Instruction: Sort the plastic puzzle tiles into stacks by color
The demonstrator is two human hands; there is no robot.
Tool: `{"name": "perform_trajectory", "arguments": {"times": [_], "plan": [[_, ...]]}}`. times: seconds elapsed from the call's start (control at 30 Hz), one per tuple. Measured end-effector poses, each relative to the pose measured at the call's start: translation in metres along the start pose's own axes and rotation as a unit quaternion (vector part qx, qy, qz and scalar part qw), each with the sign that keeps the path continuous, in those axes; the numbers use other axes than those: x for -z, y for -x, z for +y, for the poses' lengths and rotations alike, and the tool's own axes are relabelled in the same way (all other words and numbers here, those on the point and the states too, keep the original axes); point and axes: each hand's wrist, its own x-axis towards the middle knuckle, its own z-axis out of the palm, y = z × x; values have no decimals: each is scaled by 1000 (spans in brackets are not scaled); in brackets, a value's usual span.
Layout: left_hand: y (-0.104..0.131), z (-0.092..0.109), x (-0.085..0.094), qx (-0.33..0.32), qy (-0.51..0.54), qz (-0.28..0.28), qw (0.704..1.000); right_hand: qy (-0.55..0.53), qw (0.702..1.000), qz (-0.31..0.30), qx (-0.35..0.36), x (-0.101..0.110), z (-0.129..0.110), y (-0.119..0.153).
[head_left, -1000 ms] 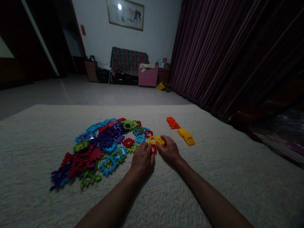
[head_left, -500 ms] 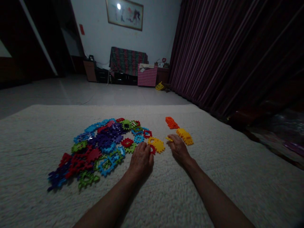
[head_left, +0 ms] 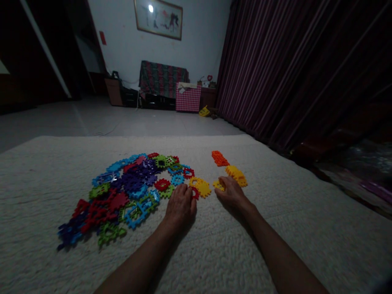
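Observation:
My right hand [head_left: 231, 192] is closed in a pinch on a yellow interlocking toy piece [head_left: 219, 185], held low over the pale quilted cover. Just beyond it lies a stack of yellow pieces [head_left: 236, 175], with a row of orange pieces [head_left: 219, 158] farther back. My left hand [head_left: 180, 204] is down by the near edge of the spread pieces, fingers together and curled. A red piece [head_left: 194, 193] pokes out beside its fingertips; whatever is under the fingers is hidden. Flat yellow pieces [head_left: 202, 188] lie between the two hands.
Left of my hands spreads a heap of toothed plastic pieces [head_left: 134, 179] in purple, red, blue and green. The quilted cover [head_left: 245, 253] lies under everything. Past its far edge are a tiled floor [head_left: 122, 122] and a low cabinet; a purple curtain [head_left: 275, 61] hangs at right.
My right hand has shifted slightly down and turned, so its yellow piece now shows flatter and closer to the cover. My left hand stays by the red piece. The view has shifted slightly.

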Motion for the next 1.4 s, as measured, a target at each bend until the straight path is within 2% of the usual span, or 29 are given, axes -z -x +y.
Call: {"name": "perform_trajectory", "arguments": {"times": [0.07, 0.2, 0.3, 0.4, 0.47, 0.77, 1.0, 1.1, 1.23, 1.3, 1.4], "plan": [[1, -2, -2, -4, 5, 9, 1000, -27, 998, 49, -3, 0, 1, -2], [1, -4, -5, -6, 6, 8, 1000, -61, 975, 208, -54, 10, 17, -5], [0, -3, -5, -3, 3, 6, 1000, -49, 957, 255, -128, 19, 33, 0], [0, -2, -3, -7, 2, 5, 1000, -35, 950, 233, -206, 24, 44, 7], [0, -2, -2, -9, 2, 5, 1000, -24, 950, 208, -233, 25, 45, 9], [0, -3, -4, -14, -2, 10, 1000, 26, 950, 159, -267, 26, 42, 9], [0, -2, -3, -6, -2, 7, 1000, 18, 950, 159, -267, 26, 42, 11], [0, -1, -2, -4, 0, 11, 1000, 13, 950, 195, -242, 27, 39, 10], [0, -2, -2, -4, 3, 3, 1000, -43, 961, 257, -90, 23, 20, 6], [0, -2, -2, -6, 2, 2, 1000, -89, 968, 234, -6, 16, 2, 6], [0, -3, -4, -11, -4, 3, 1000, -162, 975, 135, 72, 3, -27, 11]]}}
